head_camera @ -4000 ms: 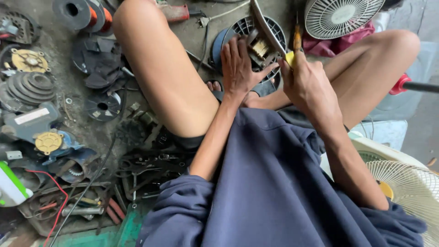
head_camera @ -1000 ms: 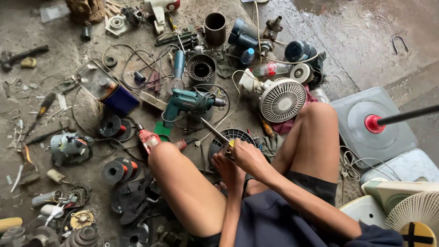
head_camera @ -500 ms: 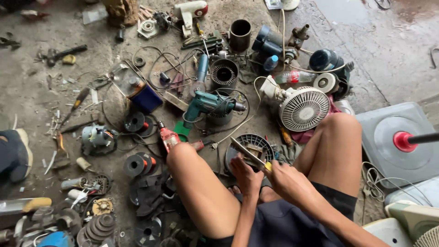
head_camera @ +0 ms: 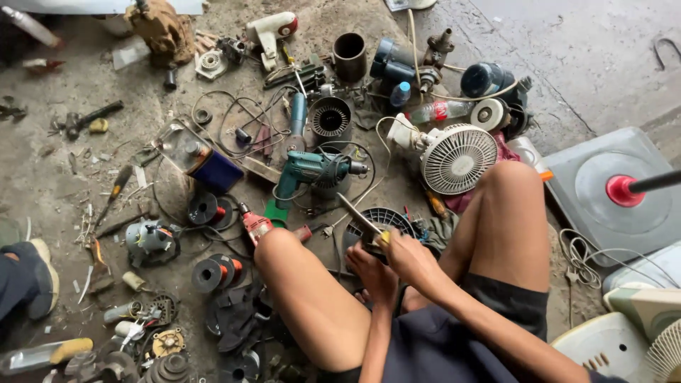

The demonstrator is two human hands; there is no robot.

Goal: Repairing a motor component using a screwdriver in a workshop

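The right hand [head_camera: 410, 257] is clenched around the yellow handle of a long flat-bladed metal tool [head_camera: 362, 218], whose blade slants up and to the left. The left hand [head_camera: 372, 273] lies just beside it, fingers curled down onto a round black slotted fan motor housing [head_camera: 386, 220] that sits on the floor between the bare knees; whether it grips anything cannot be told. Just beyond the housing lie a teal electric drill [head_camera: 308, 170] and a small white fan with a round grille [head_camera: 457, 157]. Further left on the grey concrete floor [head_camera: 567, 50] are black wire spools [head_camera: 213, 273] and loose cables
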